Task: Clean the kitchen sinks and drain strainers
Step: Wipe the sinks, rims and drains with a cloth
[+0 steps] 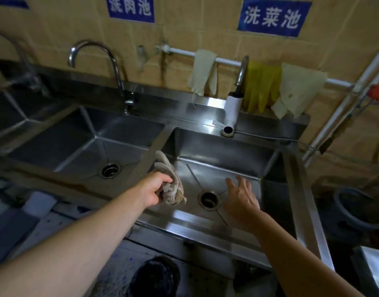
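— What have the hands got?

— My left hand (157, 188) is curled tight round a bunched grey rag (171, 185), held at the left wall of the right sink (218, 151), above its floor. My right hand (241, 197) holds nothing: fingers straight and spread, palm down, hovering just right of the drain strainer (209, 199).

— Where is that strainer?

— In the middle of the right sink's floor, between my two hands; the rag hangs just left of it. I can't tell whether the rag touches the steel.

— And the other basin?

— The left sink (77, 133) lies beside it, across a steel divider, with its own drain (110, 169) in the floor. A curved tap (98, 61) stands behind it.

— Behind the right sink?

— A white-bodied tap (233, 110) on the back of the counter (197, 106). On the wall pipe (225, 60) above it hang a pale glove (202, 71), a yellow glove (261, 86) and a beige cloth (298, 91). Higher up, two blue signs (274, 17) sit on the tiles.
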A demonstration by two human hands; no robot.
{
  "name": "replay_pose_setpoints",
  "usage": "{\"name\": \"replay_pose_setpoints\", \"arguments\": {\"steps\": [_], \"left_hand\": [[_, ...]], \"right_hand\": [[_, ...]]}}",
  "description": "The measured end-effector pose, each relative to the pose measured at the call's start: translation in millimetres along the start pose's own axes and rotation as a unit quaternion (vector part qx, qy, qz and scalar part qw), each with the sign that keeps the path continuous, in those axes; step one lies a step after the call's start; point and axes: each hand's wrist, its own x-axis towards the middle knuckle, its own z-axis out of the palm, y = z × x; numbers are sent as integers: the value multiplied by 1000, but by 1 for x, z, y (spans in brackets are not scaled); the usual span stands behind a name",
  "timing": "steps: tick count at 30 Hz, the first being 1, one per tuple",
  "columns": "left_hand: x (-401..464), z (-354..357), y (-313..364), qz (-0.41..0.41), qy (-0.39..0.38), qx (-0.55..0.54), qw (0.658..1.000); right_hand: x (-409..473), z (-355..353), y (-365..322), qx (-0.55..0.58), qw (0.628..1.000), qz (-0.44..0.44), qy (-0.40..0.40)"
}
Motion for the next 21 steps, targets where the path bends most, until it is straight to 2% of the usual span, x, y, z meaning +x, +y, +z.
{"name": "replay_pose_setpoints", "arguments": {"steps": [9,13,21], "left_hand": [[-12,-81,21,27,50,-46,997],[-8,-118,31,33,48,-57,997],[28,-211,67,34,28,-26,999]], "right_hand": [[25,7,-82,-13,997,-74,-23],[34,14,-120,-17,996,-86,-24],[48,39,-212,-10,1000,-7,-20]]}}
